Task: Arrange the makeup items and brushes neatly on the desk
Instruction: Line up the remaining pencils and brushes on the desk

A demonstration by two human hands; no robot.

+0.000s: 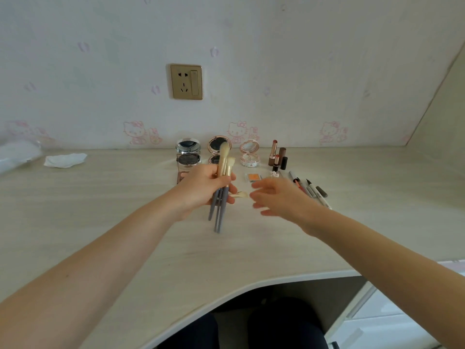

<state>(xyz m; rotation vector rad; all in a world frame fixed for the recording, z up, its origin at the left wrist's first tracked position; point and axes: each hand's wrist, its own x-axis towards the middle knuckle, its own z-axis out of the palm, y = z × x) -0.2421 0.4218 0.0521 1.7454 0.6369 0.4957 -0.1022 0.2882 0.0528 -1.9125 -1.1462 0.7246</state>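
The wall (276, 59) behind is pale, patterned with pink cartoon cats, and carries a gold socket (186, 81). Below it the light wood-grain desk (100, 222) runs across the view, its near edge curving in around the person's dark-clad legs (251, 326). At the right stands a white drawer unit (382, 321).

Both bare forearms reach forward over the desk. The left hand (201, 187) has its fingers (227, 181) closed round a bunch of brushes (221, 187), held upright above the desk, pale bristles up and grey handles hanging below the fist. The right hand (279, 195) hovers just right of it, fingers spread and empty, blurred by motion. Between the two hands one small brush (239, 194) lies on the desk.

At the far left lie a crumpled tissue (65, 159) and a clear bag (17, 154), well apart from the makeup.

Along the wall stands a row of open compacts: a silver one (188, 153), a rose-gold one (219, 147) partly hidden by the bristles, and a pink one (249, 152). Right of them stand lipsticks (276, 157), uncapped, with their caps beside them. A flat palette (181, 176) lies by the left hand, partly hidden. An orange blush pan (253, 177) lies in front of the pink compact. Several pens (312, 188) lie side by side beyond the right hand, slanted.
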